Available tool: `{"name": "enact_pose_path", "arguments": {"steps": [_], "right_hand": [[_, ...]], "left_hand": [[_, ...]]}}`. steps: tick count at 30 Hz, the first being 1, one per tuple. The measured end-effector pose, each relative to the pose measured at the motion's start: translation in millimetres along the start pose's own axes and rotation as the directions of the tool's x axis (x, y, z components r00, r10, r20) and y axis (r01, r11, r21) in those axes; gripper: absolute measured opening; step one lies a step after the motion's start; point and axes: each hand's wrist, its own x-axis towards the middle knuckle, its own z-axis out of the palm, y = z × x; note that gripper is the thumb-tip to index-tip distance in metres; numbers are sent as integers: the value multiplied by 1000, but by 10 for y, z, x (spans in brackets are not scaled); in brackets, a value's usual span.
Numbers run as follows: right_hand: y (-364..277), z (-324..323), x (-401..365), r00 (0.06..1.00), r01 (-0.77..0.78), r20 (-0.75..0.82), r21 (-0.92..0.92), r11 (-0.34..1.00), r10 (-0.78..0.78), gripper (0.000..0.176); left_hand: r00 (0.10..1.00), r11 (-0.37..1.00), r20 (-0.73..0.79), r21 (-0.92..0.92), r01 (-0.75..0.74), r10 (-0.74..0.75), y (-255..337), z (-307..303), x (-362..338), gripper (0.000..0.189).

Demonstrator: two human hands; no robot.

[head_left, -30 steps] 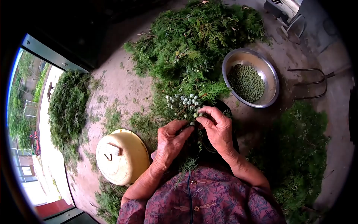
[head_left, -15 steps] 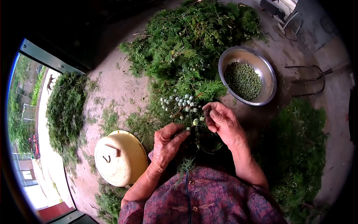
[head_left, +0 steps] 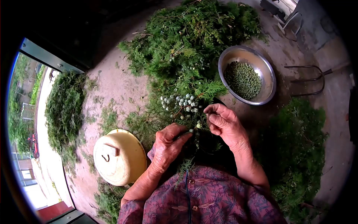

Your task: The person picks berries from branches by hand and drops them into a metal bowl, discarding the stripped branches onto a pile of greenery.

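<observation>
Pale green cones point(head_left: 184, 102) hang in a cluster on a green sprig in front of me. My left hand point(head_left: 167, 143) is closed on the lower part of this sprig, thumb and forefinger pinched by a small cone. Just right of the cluster is my right hand point(head_left: 225, 125), its fingers curled together near a pale cone; what they hold, if anything, is hidden. Several loose green cones point(head_left: 244, 80) lie in a metal bowl point(head_left: 267, 69) beyond my right hand.
A large heap of green branches point(head_left: 179, 44) lies ahead. More branches point(head_left: 65, 112) are at the left, others point(head_left: 298, 145) at the right. An upturned cream basin point(head_left: 125, 160) sits left of my left hand. A metal fork point(head_left: 320, 80) lies at the right.
Both hands have shifted very slightly, and a pale cone that was by my right fingertips no longer shows there. At the far left, the small animal outside has moved up the view.
</observation>
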Motion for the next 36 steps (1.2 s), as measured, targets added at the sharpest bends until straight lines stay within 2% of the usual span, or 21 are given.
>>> {"name": "enact_pose_path", "arguments": {"steps": [3,4,5,7,10,13,14,17,18,19,21,23,24,25,26,29,32,33,34,35,36], "right_hand": [[1,106,-38,999,-18,31,-359,933,31,45],[80,89,7,992,125,86,-503,855,-94,47],[56,127,-10,995,95,78,-554,827,-62,40],[52,146,-25,1000,-21,0,-542,840,25,33],[142,158,-43,997,-50,-73,-479,876,18,26],[214,169,-19,880,378,136,-780,498,-455,22],[235,184,-13,838,400,150,-823,403,-525,17],[110,106,-25,856,149,-115,-878,454,-503,15],[77,42,17,857,166,-143,-833,528,-495,12],[29,13,-34,923,118,-244,-559,820,-299,8],[-17,91,-100,954,140,-239,-186,972,-183,6],[-4,207,-171,979,122,-126,-251,960,-158,13],[19,282,-188,972,174,-62,-465,868,-228,16],[46,348,-184,959,225,17,-650,726,-282,19],[112,334,-131,870,409,192,-795,447,-454,22],[276,388,-91,825,442,189,-803,400,-533,21],[281,326,-115,902,355,117,-749,559,-416,16],[264,311,-146,989,103,-37,-528,843,-144,11],[238,253,-155,998,15,-54,-239,971,-29,10],[203,168,-151,996,-85,-35,73,994,87,9],[164,78,-132,998,-57,24,114,992,54,9]], "left_hand": [[999,997,12,59,-51,50,-2,-6,1,14],[998,995,16,73,-62,61,-4,-7,2,14],[997,994,21,87,-73,72,-5,-6,3,15],[998,993,28,94,-66,63,11,-7,12,14],[1000,999,24,52,16,-17,46,-7,8,14],[998,999,38,15,42,-42,22,30,15,14],[998,999,43,8,36,-36,8,38,14,14],[968,963,81,-110,246,-238,110,-11,9,11],[959,949,71,-136,283,-276,106,-20,4,11],[947,933,61,-161,321,-316,102,-24,-7,10],[926,905,60,-195,378,-374,109,-19,-21,9],[912,887,71,-213,410,-404,155,-13,-3,9],[915,891,65,-211,402,-398,153,-10,-3,9],[919,895,59,-208,394,-391,144,-4,-2,10],[922,899,54,-206,386,-383,131,3,-1,10],[967,957,36,-139,254,-251,50,12,-17,10],[982,983,102,-85,165,-157,57,-20,-31,10],[983,987,121,-70,144,-135,50,-30,-34,10],[983,991,141,-56,123,-114,38,-40,-34,10],[983,994,159,-42,101,-93,25,-52,-31,11],[986,999,167,-16,34,-31,8,-68,-32,12]]}}
